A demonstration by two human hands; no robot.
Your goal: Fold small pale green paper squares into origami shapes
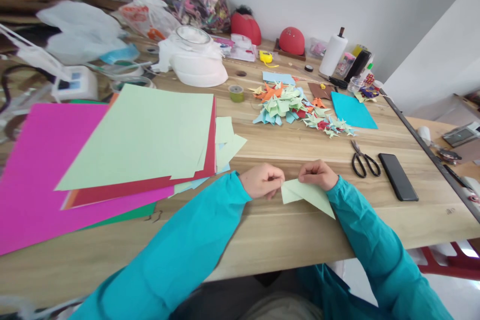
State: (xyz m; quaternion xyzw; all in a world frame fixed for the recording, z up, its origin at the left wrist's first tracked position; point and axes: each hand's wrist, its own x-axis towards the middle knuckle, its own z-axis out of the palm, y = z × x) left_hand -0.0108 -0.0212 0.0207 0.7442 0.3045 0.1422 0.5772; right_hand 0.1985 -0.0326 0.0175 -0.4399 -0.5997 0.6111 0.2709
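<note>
My left hand (261, 180) and my right hand (318, 174) meet over the front of a wooden table (285, 235). Both pinch a folded piece of pale green paper (305, 195), which points down to the right. Each hand has its fingers closed on the top edge of the paper. Teal sleeves cover both of my arms. A heap of folded paper shapes (288, 105) in green, orange and blue lies further back on the table.
A stack of large coloured sheets (123, 160) lies left of my hands. Black scissors (363, 161) and a dark phone (397, 176) lie to the right. A blue sheet (352, 110), a white bowl (197, 67), a small green tape roll (236, 92) and clutter fill the back.
</note>
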